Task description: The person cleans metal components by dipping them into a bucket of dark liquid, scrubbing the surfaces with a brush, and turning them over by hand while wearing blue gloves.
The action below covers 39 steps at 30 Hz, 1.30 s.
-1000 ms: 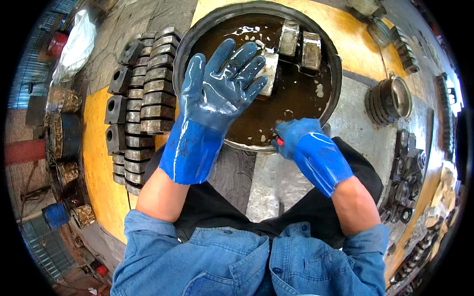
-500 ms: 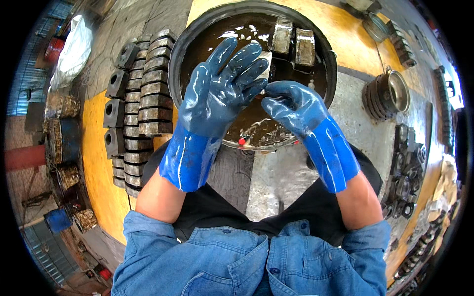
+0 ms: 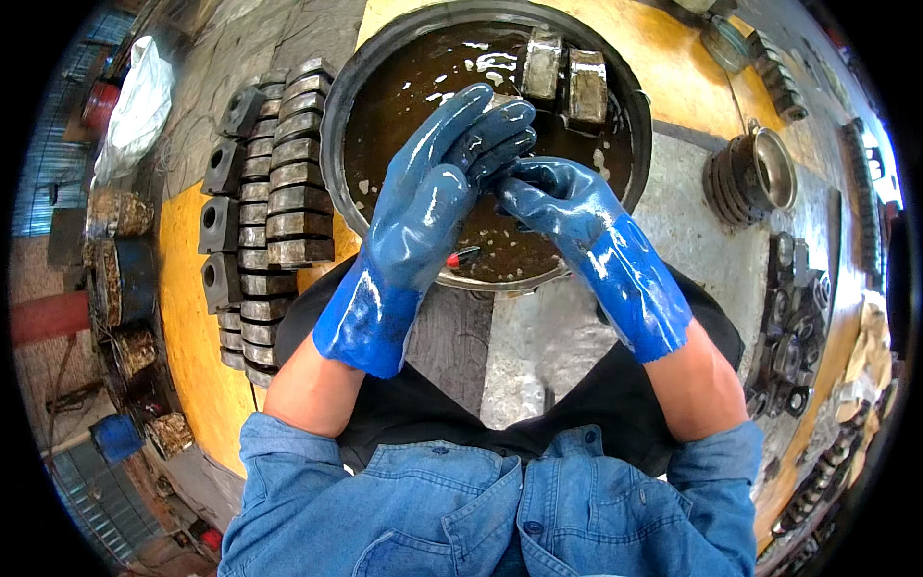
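Note:
Both my hands wear wet blue rubber gloves and are over a round black tub (image 3: 336, 144) of brown liquid. My left hand (image 3: 433, 178) is open, its fingers stretched and slightly bent, pointing away from me. Against its fingers, my right hand (image 3: 558, 197) is closed in a curled pinch; whatever it grips, if anything, is hidden. A pale corner of a block (image 3: 497, 100) shows behind the left fingers, mostly covered. Farther back in the tub, two wet metal blocks, one left (image 3: 542, 67) and one right (image 3: 586, 88), stand side by side. A red-tipped object (image 3: 460, 258) is near the tub's front edge.
Stacked rows of metal blocks (image 3: 300, 173) stand left of the tub, beside dark blocks with round holes (image 3: 219, 223). On the right are a stack of metal rings (image 3: 750, 178) and several dark metal parts (image 3: 793, 327). A white bag (image 3: 139, 106) is at far left.
My left hand has turned, and its spread fingers have drawn closer together. The right hand has shifted slightly left, its fingers curling in against the left. More of the red-tipped object shows.

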Each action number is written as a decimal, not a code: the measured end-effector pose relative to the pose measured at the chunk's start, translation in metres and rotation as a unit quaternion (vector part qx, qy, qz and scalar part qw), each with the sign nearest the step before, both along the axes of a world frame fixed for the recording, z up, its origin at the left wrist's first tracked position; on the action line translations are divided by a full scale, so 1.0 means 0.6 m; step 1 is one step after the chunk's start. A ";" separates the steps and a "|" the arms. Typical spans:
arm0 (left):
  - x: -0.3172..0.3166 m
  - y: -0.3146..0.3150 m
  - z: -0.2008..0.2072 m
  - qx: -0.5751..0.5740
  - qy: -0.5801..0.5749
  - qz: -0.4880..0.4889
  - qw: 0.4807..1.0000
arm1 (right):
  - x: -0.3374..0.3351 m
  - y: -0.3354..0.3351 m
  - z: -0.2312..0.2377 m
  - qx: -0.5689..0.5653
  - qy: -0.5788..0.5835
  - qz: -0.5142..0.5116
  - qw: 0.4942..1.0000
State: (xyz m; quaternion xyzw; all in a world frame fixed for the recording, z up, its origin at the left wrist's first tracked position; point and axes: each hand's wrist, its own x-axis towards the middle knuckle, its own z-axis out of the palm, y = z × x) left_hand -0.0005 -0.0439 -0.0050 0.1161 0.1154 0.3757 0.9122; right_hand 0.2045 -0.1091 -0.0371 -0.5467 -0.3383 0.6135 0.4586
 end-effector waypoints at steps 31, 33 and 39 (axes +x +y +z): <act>-0.002 -0.007 0.004 -0.016 0.022 -0.003 1.000 | 0.004 -0.001 -0.018 0.016 0.067 0.000 0.998; -0.001 -0.004 0.004 -0.018 0.023 -0.001 1.000 | 0.001 -0.003 -0.010 0.013 0.081 -0.012 0.997; 0.005 0.001 0.005 -0.020 0.027 0.002 0.999 | 0.002 -0.001 -0.031 0.047 0.111 -0.022 0.992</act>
